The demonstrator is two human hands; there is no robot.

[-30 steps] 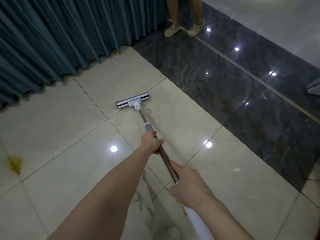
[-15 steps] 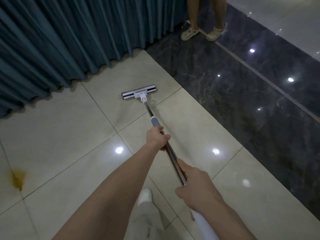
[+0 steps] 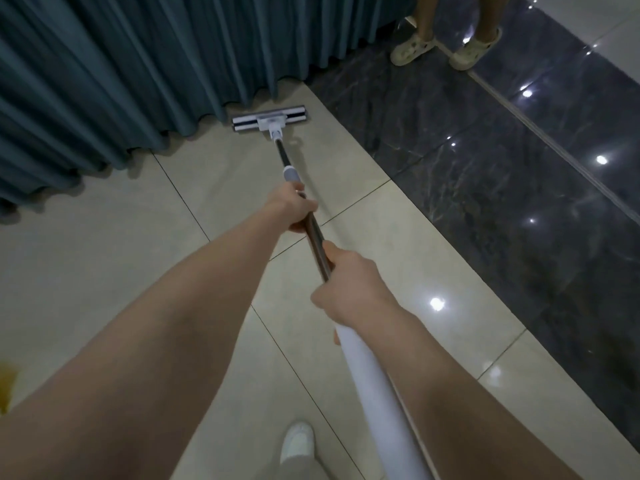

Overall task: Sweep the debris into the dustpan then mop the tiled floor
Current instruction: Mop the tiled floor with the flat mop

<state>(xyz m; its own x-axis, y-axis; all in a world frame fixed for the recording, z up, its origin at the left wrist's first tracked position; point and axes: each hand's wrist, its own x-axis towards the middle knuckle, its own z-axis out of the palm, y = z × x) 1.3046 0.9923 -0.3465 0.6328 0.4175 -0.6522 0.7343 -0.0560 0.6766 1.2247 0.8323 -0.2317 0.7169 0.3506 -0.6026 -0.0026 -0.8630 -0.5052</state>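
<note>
A flat mop with a white and black head (image 3: 269,119) lies on the cream tiled floor (image 3: 104,265), right at the foot of the teal curtain. Its metal pole (image 3: 317,244) runs back toward me and ends in a white handle (image 3: 377,403). My left hand (image 3: 294,209) grips the pole farther down, just behind a grey collar. My right hand (image 3: 349,289) grips the pole where the metal meets the white handle. A yellow-brown stain (image 3: 6,386) shows on the tile at the left edge. No dustpan is in view.
The teal curtain (image 3: 138,64) hangs along the back left, its hem touching the floor. A band of dark marble floor (image 3: 485,188) runs along the right. Another person's feet in pale clogs (image 3: 412,50) stand at the top right. My white shoe (image 3: 297,441) shows at the bottom.
The mop head has slid forward across the tile to the curtain's hem. Both hands kept their grip on the pole, and I have stepped forward, so the stain has dropped to the lower left.
</note>
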